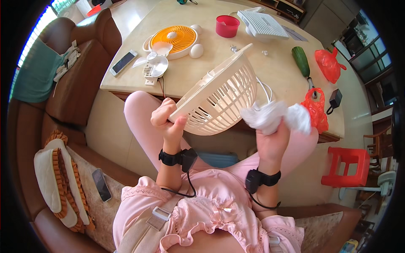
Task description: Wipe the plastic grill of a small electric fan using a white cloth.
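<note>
My left hand [171, 118] grips the rim of a cream plastic slatted housing [221, 98], which looks like the shell of a small fan. The housing is tilted up over the table's near edge, its slotted side towards me. In my right hand [273, 139] is a crumpled white cloth or tissue [269, 117], blurred, close to the housing's right side. A white cable [267, 90] shows behind the housing. Left of it lies a small fan motor [152, 71] with translucent blades and thin wires. Beyond sits a white-rimmed orange fan grille [174, 38] with round white feet.
On the table [208, 63] are a phone [124, 63], a pink-red bowl [227, 27], a white louvred unit [262, 25], a cucumber [300, 61], red plastic bags [329, 64] and a black box [335, 98]. A red stool [346, 166] stands right; a brown sofa [72, 85] is left.
</note>
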Available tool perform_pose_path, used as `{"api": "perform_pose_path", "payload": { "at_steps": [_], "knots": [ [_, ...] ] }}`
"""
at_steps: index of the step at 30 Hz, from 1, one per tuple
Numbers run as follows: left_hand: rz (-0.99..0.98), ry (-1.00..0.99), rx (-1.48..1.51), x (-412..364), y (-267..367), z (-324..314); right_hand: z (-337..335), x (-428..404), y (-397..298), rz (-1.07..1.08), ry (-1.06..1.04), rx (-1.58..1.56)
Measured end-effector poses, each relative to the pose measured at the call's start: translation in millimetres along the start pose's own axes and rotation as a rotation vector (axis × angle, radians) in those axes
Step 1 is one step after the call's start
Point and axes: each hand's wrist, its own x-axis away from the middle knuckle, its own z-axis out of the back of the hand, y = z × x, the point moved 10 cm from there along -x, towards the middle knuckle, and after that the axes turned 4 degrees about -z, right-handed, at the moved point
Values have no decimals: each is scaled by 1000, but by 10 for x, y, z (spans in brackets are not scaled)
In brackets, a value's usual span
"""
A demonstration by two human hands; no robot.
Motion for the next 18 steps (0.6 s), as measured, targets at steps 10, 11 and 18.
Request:
{"api": "perform_pose_path", "payload": {
  "at_steps": [10, 11, 18],
  "knots": [
    [45, 14, 20, 17, -66, -4, -158, -412, -625, 157, 169, 32],
    [94, 0, 54, 30, -119, -19, -297, -490, -457, 56, 35, 99],
    [303, 129, 124, 102, -194, 121, -1228, -258, 12, 531, -360, 1296]
  ]
}}
